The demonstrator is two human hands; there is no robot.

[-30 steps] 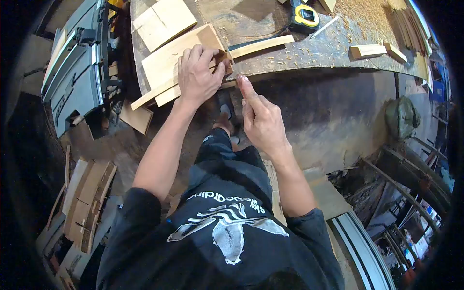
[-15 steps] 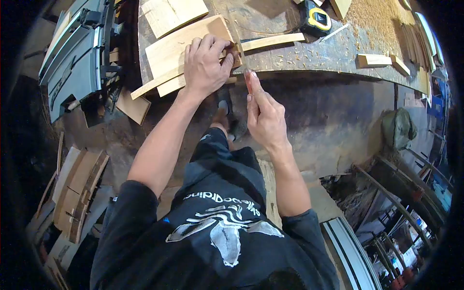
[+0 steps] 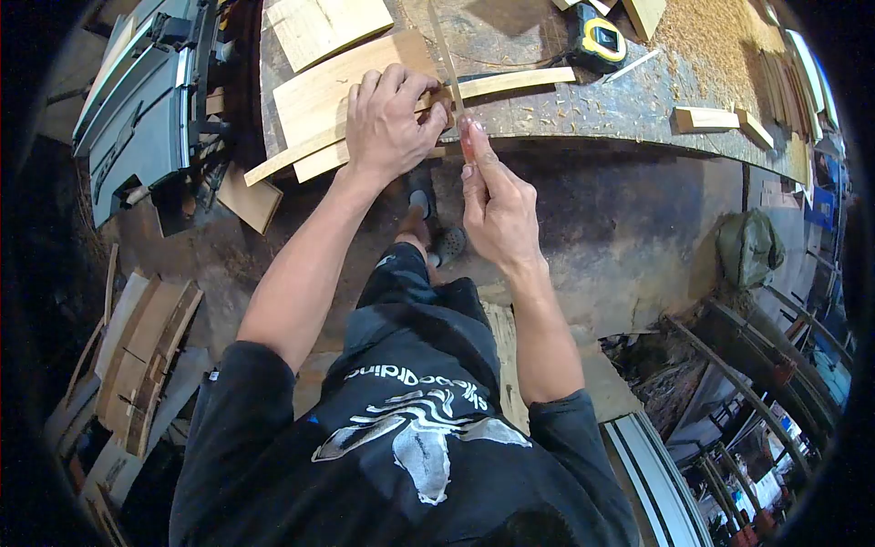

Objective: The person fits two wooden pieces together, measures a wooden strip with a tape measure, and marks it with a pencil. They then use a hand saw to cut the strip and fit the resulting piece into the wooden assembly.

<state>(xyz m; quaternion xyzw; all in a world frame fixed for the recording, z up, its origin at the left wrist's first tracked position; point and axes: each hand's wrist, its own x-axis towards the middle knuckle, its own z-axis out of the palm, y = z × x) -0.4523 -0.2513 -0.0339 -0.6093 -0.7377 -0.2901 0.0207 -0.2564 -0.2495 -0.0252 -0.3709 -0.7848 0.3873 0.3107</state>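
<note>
Your left hand (image 3: 387,123) presses flat on the wood board (image 3: 333,91) at the near edge of the bench (image 3: 583,109). Your right hand (image 3: 497,210) pinches a thin blade (image 3: 445,64) against the board's right end. Keep the board pressed still and the blade straight.

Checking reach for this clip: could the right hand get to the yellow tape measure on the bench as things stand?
Probably yes. The tape measure lies in the open beyond the right hand, nothing standing between; but that hand already grips a thin saw-like tool.
</note>
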